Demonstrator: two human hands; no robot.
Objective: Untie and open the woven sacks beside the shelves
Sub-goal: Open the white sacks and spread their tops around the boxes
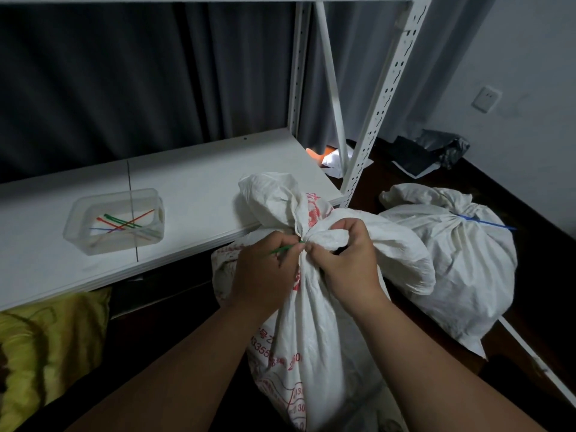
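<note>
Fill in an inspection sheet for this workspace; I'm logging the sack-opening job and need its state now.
Surface: white shelf board and dark floor.
Job's things: near sack printed in red, neck bunched and tied with a green tie; second sack on the floor to the right, still tied with a blue tie.
Clutter: clear tub on the shelf holding loose coloured ties; dark bags by the wall; yellow cloth lower left.
Grippers: left hand pinches the green tie; right hand grips the sack's neck.
Cables: nothing seen.
Surroundings: dark curtain, shelf upright, wall socket.
</note>
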